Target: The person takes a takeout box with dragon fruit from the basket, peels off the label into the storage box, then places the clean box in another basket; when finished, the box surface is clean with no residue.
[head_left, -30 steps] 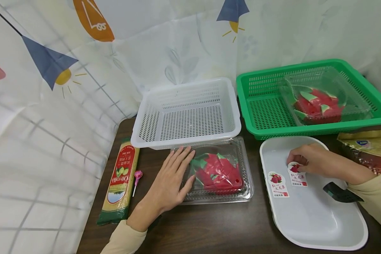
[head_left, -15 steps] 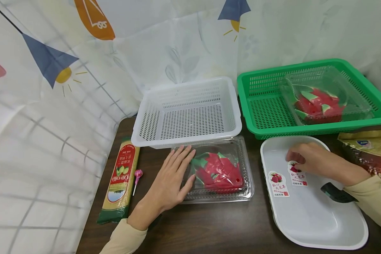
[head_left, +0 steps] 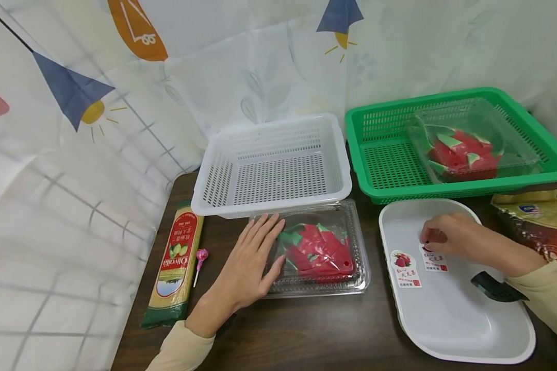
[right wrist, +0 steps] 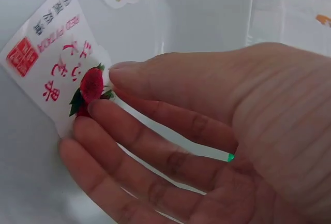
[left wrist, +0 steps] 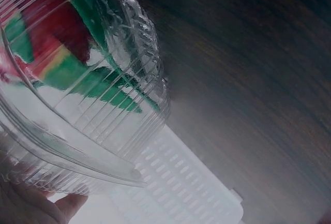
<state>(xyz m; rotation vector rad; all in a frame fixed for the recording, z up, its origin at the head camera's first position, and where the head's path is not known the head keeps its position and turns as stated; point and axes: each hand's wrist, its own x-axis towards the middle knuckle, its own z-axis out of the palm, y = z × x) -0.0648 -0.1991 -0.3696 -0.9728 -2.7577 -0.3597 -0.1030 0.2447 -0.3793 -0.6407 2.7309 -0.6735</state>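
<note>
My left hand (head_left: 250, 257) rests with spread fingers on the left side of a clear plastic clamshell box (head_left: 362, 268). Inside the box is a red and green dragon fruit (head_left: 317, 250) that looks like a model. The box also fills the upper left of the left wrist view. Over a white tray (head_left: 464, 319), my right hand (head_left: 459, 239) has its thumb and curled fingers at the fruit-picture end of a printed dragon fruit sticker (right wrist: 57, 53). Its fingertips cover part of the print. A second sticker (head_left: 405, 270) lies flat to its left.
Behind the box stands a white mesh basket (head_left: 278, 178). At the back right, a green basket (head_left: 390, 165) holds another boxed dragon fruit (head_left: 464, 154). A pasta packet (head_left: 174, 263) and lollipop (head_left: 200, 257) lie left; a gold and red bag (head_left: 538, 211) lies right.
My right fingers have shifted slightly at the sticker's upper end and cover more of its fruit picture. The left hand and the box have stayed still.
</note>
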